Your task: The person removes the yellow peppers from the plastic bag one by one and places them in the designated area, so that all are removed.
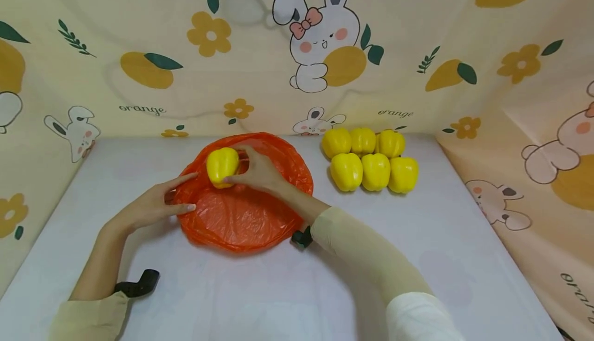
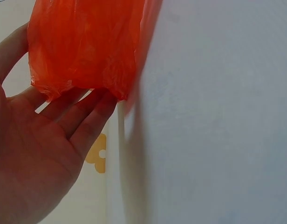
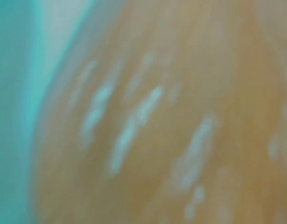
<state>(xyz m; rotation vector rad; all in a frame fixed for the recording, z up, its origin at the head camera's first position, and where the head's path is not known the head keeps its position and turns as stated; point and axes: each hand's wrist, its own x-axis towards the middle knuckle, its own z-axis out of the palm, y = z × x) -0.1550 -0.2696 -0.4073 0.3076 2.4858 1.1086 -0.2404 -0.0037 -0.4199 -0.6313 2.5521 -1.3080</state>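
A yellow bell pepper (image 1: 223,167) is over the left part of an orange-red plastic bag (image 1: 241,225), whose wide mouth faces up. My right hand (image 1: 260,172) grips the pepper from its right side, thumb toward me. At the bag's left rim is my left hand (image 1: 150,204), its fingers spread and nearly straight against the plastic. In the left wrist view that palm (image 2: 38,144) faces the camera, and the fingertips are hidden behind the bag (image 2: 83,42). The right wrist view is a blurred brownish surface with pale streaks; no pepper can be made out there.
Several more yellow bell peppers (image 1: 376,172) stand in two rows at the back right of the white table (image 1: 278,289). A printed cloth (image 1: 260,83) with rabbits and flowers hangs behind and along the sides. Black wrist devices (image 1: 141,283) show at both wrists.
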